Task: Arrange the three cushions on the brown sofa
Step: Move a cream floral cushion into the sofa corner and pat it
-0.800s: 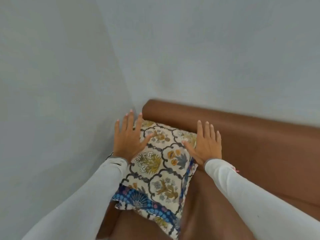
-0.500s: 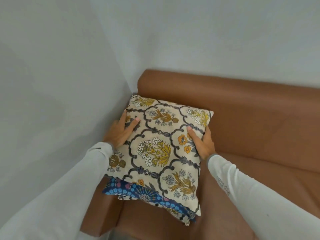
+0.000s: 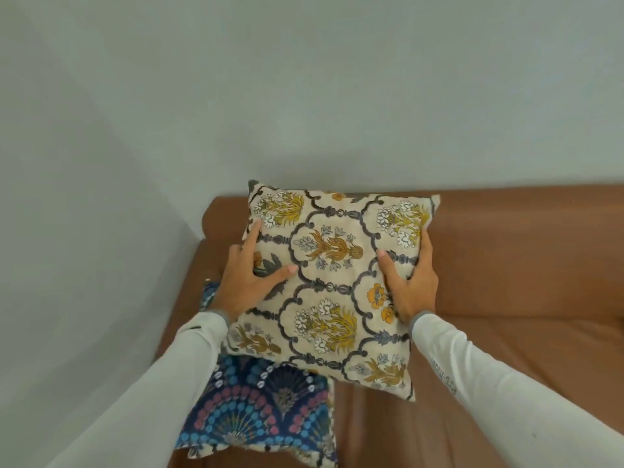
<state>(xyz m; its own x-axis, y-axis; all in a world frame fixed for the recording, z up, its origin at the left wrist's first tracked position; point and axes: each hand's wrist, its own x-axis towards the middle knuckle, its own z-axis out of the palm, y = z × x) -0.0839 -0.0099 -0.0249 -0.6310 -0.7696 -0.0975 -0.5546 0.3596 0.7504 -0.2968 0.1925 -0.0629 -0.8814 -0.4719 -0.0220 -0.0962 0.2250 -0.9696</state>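
Note:
A cream cushion [image 3: 334, 282] with yellow flowers and grey scrollwork is held up in front of the brown sofa's backrest [image 3: 523, 244], tilted toward me. My left hand [image 3: 250, 278] grips its left edge and my right hand [image 3: 413, 282] grips its right edge, thumbs on the front. Beneath it a dark blue cushion [image 3: 266, 413] with pink and blue fan patterns lies flat on the seat in the sofa's left corner, partly hidden by my left sleeve. A third cushion is not visible.
The brown sofa seat [image 3: 439, 383] stretches to the right. Its left armrest [image 3: 189, 292] stands against a pale wall [image 3: 84, 231], and another pale wall [image 3: 337, 96] rises behind the backrest.
Both hands went from pressing flat on the cream cushion to gripping its sides. The cushion has been lifted off the blue one and raised toward the backrest, uncovering the blue cushion.

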